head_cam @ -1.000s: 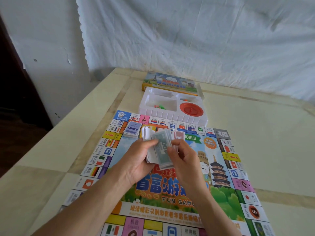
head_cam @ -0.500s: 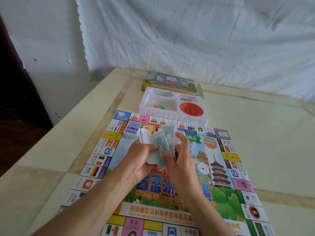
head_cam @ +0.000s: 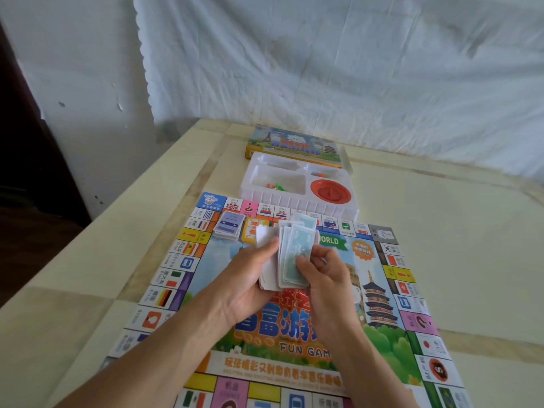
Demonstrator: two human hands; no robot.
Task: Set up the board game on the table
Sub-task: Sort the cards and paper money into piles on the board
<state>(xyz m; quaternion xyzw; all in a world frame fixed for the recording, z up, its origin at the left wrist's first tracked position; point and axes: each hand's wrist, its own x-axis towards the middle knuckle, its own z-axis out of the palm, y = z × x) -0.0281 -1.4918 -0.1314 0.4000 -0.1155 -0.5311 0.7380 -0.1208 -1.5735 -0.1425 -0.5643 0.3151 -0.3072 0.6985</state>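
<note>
The colourful game board (head_cam: 391, 307) lies open on the table. Above its middle, my left hand (head_cam: 247, 278) holds a stack of play money (head_cam: 290, 254), thumb across the top. My right hand (head_cam: 326, 272) pinches the front greenish notes of that stack, which are fanned slightly. A purple card deck (head_cam: 229, 224) and a yellow card deck (head_cam: 252, 231) lie on the board's far left corner area.
A white plastic tray (head_cam: 297, 201) with a red spinner (head_cam: 330, 191) and small coloured pieces (head_cam: 275, 187) stands just beyond the board. The game box (head_cam: 294, 142) lies behind it. A white cloth hangs on the wall; the table's left edge drops to a dark floor.
Both hands stayed over the board while the notes were shuffled; the front notes are now fanned upright and the stack sits a little higher than a second ago.
</note>
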